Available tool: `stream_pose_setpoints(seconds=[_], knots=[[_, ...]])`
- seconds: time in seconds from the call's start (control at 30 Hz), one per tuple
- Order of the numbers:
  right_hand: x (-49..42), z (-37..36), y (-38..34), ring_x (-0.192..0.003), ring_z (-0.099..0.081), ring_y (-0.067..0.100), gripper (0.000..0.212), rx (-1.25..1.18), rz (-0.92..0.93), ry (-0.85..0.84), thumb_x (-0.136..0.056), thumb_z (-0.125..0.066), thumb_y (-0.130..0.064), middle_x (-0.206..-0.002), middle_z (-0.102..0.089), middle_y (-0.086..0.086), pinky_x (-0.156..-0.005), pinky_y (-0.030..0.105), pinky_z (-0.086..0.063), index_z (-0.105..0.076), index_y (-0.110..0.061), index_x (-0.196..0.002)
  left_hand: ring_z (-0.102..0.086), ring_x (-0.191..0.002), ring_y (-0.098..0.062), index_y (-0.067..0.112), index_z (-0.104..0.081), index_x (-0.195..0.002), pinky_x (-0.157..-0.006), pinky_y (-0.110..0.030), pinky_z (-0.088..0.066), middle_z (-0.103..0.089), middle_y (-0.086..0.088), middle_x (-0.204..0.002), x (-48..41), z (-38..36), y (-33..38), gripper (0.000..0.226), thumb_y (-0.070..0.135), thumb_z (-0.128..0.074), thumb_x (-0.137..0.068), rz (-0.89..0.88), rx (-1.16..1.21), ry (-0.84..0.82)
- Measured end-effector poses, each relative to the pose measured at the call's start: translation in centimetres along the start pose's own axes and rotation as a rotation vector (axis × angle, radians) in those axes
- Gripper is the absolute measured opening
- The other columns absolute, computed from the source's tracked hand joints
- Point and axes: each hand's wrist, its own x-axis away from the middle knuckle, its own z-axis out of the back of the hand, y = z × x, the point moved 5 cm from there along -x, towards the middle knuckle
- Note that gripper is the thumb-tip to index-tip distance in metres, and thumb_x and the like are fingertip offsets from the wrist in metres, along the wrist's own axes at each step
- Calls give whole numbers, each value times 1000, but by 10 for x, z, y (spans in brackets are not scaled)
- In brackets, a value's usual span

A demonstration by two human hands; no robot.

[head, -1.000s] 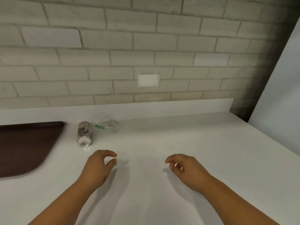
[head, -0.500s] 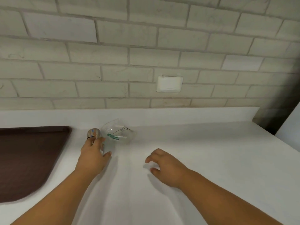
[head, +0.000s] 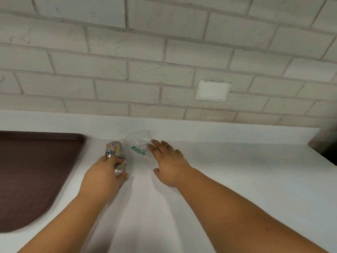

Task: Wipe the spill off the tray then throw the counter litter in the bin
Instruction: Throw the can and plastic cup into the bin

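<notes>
The tray looks dry, so the litter step seems begun: left hand grips the tipped can on the counter, right hand, fingers straight, reaches the plastic cup beside it; binning remains

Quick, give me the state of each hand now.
Left hand: closed round the soda can.
Right hand: open, straight fingers against the clear cup.

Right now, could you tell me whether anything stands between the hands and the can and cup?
Nothing visible does. The left hand grips the can, and the right hand, fingers straight, is at the cup. The bin is out of view.
</notes>
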Motion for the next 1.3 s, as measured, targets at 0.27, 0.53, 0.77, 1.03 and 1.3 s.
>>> stream_pose_setpoints(seconds=[0.27,0.53,0.77,1.03,1.3], knots=[[2,-6,10,-128,-29,28,64,80,-100,138,-88,-54,-47,-139,-33,6,-106,47,-32,-34,-20,-142,-58,-82,-25,22,-60,-110,-63,-28,-42,-57,-4,-103,2,0,2,47,43,-74,-71,-23,-2,1],[39,-21,34,-130,-30,25,64,-137,-191,72,-77,-71,-43,-148,-19,-4,-96,41,-45,-39,-26,-129,-51,-80,-28,13,-58,-109,-62,-31,-41,-55,-10,-103,5,-5,-1,41,29,-70,-73,43,22,71],[82,-18,51,-113,-40,21,51,-217,-230,112,-80,-65,-34,-137,-29,-11,-82,28,-47,-40,-31,-125,-32,-113,-35,17,-56,-113,-77,-50,-49,-39,-11,-127,19,-9,-2,62,55,-73,-66,126,-38,91],[129,-6,64,-117,-39,14,51,-252,-225,196,-81,-66,-34,-137,-26,-18,-90,26,-46,-44,-34,-127,-43,-110,-41,18,-40,-129,-83,-52,-46,-44,-18,-122,28,-1,-10,79,46,-78,-65,253,67,36],[183,-12,76,-117,-43,11,49,-344,-275,241,-77,-69,-39,-132,-29,-21,-96,25,-43,-47,-37,-122,-58,-76,-27,18,-56,-109,-61,-34,-44,-59,-7,-96,59,16,6,43,20,-74,-70,215,341,-24]])
